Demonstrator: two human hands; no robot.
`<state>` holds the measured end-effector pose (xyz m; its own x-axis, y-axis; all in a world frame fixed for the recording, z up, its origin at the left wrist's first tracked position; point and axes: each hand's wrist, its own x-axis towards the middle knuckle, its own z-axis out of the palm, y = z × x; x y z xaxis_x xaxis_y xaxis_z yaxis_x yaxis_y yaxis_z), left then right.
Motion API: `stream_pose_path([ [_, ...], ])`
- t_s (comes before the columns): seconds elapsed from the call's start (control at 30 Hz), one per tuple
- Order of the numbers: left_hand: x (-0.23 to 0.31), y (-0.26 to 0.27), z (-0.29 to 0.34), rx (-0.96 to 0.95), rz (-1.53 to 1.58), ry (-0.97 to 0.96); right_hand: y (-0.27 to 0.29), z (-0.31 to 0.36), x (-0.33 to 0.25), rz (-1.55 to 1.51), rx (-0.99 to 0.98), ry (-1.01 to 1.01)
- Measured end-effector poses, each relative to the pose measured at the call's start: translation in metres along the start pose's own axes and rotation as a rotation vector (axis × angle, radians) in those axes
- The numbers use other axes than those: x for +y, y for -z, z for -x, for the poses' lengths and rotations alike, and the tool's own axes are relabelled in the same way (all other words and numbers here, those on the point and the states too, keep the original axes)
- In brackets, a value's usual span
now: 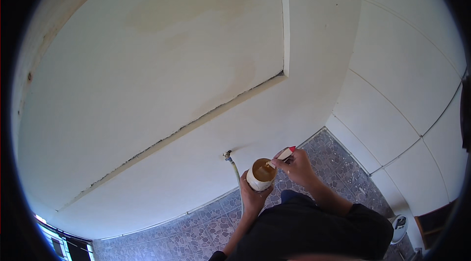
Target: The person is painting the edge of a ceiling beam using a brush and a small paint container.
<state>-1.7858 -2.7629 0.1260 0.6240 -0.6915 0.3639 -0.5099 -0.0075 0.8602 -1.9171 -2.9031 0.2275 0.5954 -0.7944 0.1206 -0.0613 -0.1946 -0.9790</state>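
My left hand [254, 197] is wrapped round a whitish paint can [260, 186], held tilted so that its open mouth faces up toward me. Yellowish-brown paint [265, 172] coats the inside of the can. In my right hand [297, 167] is a paintbrush [285, 155] with a pale handle and a red end, gripped with the fingers closed. Its lower end is at the can's rim on the right; the bristles are mostly hidden by the can and my fingers.
A brass tap [227, 154] with a pale hose [236, 172] juts from the white wall [162, 172] ahead. A ledge with a rough dark crack [181, 129] crosses that wall. Panelled wall [387, 69] stands at right, above stone-patterned floor tiles [338, 160]. A white bucket [400, 229] sits lower right.
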Motion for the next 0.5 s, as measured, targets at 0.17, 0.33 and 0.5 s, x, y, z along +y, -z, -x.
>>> stream_pose_path([
  [0.17, -0.006, 0.009, -0.005, -0.026, 0.09, 0.097, -0.005, -0.01, -0.003, -0.311, 0.048, -0.198],
  [0.33, -0.012, 0.005, -0.018, 0.021, 0.064, 0.07, 0.005, -0.039, 0.027, -0.639, 0.003, -0.369],
  [0.5, -0.011, -0.007, -0.04, 0.025, 0.089, 0.089, 0.016, -0.072, 0.035, -0.968, -0.138, -0.481],
])
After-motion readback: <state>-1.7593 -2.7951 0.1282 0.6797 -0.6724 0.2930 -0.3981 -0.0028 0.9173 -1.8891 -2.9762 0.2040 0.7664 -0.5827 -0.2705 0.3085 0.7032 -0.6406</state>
